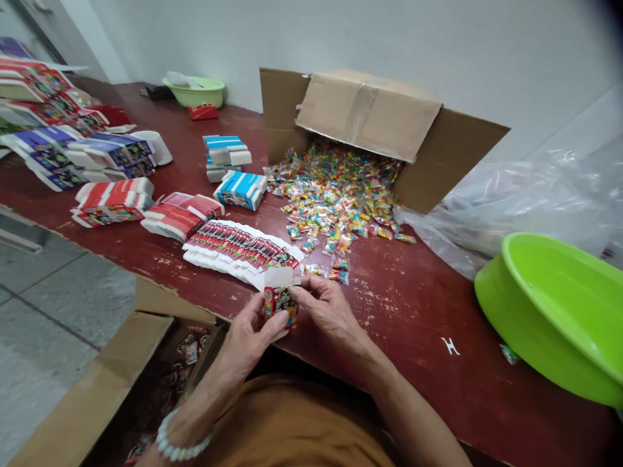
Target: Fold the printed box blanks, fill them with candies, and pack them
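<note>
My left hand [252, 331] grips a small red printed candy box [281, 301] from its left side and lower front, thumb across the face. At its upper right edge, my right hand [327, 305] closes its thumb and fingers on the same box. A white flap stands up at the box's top. Just behind it, a fanned row of flat red-and-white boxes [243, 250] lies on the table. Several wrapped candies [338, 263] rest close beyond my right hand. What is inside the held box is hidden.
A cardboard carton [370, 117] on its side spills wrapped candies over the red table [389, 305]. A green basin [545, 324] stands at right, before plastic sheeting [525, 201]. Bundled boxes [114, 201] are stacked at left. Below the table edge, an open carton [111, 383] holds filled boxes.
</note>
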Motion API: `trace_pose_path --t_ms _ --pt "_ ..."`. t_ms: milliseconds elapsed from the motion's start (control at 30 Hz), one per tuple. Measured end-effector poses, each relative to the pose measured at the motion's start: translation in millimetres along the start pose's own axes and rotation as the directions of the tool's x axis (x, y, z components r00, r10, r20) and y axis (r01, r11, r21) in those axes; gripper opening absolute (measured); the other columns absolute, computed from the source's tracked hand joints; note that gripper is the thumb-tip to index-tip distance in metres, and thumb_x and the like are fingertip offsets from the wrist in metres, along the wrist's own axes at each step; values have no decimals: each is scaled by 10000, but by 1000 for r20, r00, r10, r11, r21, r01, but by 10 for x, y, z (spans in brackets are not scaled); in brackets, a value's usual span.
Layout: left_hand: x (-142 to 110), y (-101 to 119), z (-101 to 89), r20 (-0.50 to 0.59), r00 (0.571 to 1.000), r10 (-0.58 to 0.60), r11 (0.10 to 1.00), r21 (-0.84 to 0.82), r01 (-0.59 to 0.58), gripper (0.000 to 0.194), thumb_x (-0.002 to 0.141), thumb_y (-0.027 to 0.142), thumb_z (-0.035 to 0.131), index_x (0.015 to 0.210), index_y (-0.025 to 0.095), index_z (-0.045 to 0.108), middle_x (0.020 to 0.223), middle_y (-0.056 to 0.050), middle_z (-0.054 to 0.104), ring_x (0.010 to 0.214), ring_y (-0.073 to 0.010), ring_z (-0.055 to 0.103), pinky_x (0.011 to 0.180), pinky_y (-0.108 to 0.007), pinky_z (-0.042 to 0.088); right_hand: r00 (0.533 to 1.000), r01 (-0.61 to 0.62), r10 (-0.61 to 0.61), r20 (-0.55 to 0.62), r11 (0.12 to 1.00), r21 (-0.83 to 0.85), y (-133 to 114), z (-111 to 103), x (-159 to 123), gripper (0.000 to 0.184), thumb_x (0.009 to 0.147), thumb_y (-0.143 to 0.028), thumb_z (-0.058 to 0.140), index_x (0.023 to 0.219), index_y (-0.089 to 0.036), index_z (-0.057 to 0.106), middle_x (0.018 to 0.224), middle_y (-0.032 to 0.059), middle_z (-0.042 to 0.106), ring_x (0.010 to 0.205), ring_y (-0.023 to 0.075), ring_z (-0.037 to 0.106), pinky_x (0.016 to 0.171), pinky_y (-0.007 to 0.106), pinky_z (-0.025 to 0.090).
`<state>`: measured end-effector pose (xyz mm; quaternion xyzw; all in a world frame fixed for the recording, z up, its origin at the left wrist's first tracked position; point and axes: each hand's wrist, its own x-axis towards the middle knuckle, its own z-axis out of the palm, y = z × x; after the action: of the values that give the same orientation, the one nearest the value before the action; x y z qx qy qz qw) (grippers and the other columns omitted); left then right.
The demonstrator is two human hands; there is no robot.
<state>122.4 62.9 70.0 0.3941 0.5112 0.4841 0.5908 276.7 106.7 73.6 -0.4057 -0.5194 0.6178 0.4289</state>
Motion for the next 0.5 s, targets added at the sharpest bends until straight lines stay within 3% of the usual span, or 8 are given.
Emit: trace_pose_path --t_ms 100,200,300,367,500 --pt "-51 -10 10 -109 988 106 991 -74 -115 647 701 362 835 1224 236 475 920 -23 775 770 -198 742 690 -317 616 999 4 -4 -44 1000 -7 -5 -4 9 325 783 -385 734 1027 -182 668 770 -11 656 692 133 581 675 267 464" --pt "-88 -42 28 -178 960 217 975 -11 -222 696 706 327 826 1281 243 442 897 -16 766 749 -191 742 670 -298 619 992 26 -23 -125 999 27 69 51 -26 448 770 -332 755 1162 -219 569 762 -42 643 680 128 578 654 255 464" --pt "-94 -54 11 -184 955 234 972 53 -228 558 732 345 801 1217 219 557 996 -53 759 822 -194 735 720 -287 613 988 94 -92 -122 995 16 133 91 -55 280 795 -360 738 1006 -211 628 791 -24 656 669 118 551 663 256 455" --pt "-87 -40 -19 -148 969 196 979 76 -187 432 745 354 794 1116 210 626 958 -46 756 795 -183 717 705 -266 597 990 101 -98 -104 995 23 133 71 -47 226 803 -396 731 881 -197 659 781 -12 650 680 122 543 674 261 451" --pt "-67 17 -79 -74 993 91 993 78 -85 295 762 377 793 975 212 673 884 -20 741 787 -181 684 711 -253 565 1000 -16 17 -6 998 55 80 -50 39 274 766 -423 773 727 -175 662 738 0 636 694 128 551 702 270 453"
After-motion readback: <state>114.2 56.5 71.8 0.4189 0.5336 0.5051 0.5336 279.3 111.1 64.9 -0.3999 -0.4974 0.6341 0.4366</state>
